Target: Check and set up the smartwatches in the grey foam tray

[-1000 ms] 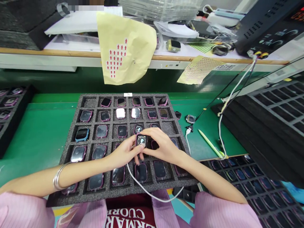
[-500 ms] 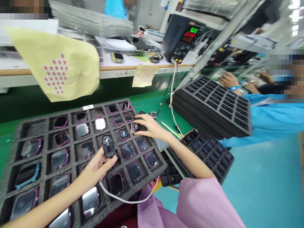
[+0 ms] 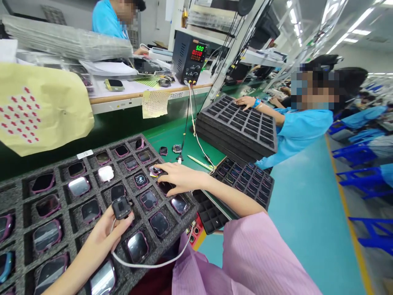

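Note:
My left hand (image 3: 115, 233) is closed around a small black square device (image 3: 121, 207), held just above a foam tray (image 3: 101, 166). A white cable (image 3: 147, 265) loops from under that hand toward the right. Square smartwatches, mostly purple-rimmed, lie in the tray's compartments. Directly behind the device is a dark-screened watch (image 3: 118, 191). Over the tray's right column, my right hand (image 3: 184, 179) reaches with its fingers apart; the index fingertip is at a watch (image 3: 155, 170), partly covered. Another finger hides part of a dark watch below it. Beside them, one watch (image 3: 140, 179) shows a lit dial.
Foam trays (image 3: 236, 141) are stacked at the right, with a co-worker's hand (image 3: 247, 101) on top. A filled watch tray (image 3: 245, 180) lies below. A power supply (image 3: 190, 57) stands on the shelf. A green pen (image 3: 200, 162) and two loose watches (image 3: 177, 148) rest on the bench.
My view has swung right. My right hand has shifted slightly toward me along the tray's right column. The watch behind the black device has gone from lit to dark.

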